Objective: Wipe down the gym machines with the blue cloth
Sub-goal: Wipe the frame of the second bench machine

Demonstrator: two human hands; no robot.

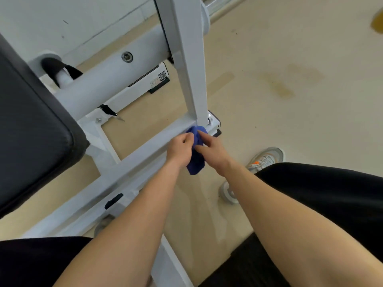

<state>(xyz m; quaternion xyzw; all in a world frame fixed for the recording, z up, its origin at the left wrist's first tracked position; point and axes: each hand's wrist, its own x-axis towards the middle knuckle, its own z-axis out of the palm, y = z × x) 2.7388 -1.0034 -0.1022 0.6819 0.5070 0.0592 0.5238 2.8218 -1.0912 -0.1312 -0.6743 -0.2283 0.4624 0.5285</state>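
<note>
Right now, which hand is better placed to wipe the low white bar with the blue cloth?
Probably the left hand: it grips the blue cloth directly over the low white bar, while the right hand sits off it, over the floor.

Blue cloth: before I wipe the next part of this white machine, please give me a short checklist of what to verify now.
1. Blue cloth in hand: ok, left hand and right hand both pinch it.
2. Cloth spread flat for wiping: not ok, it is bunched and hangs down.
3. Cloth touching the base bar: cannot tell.
4. Upright post bare, nothing hanging on it: ok.
</note>
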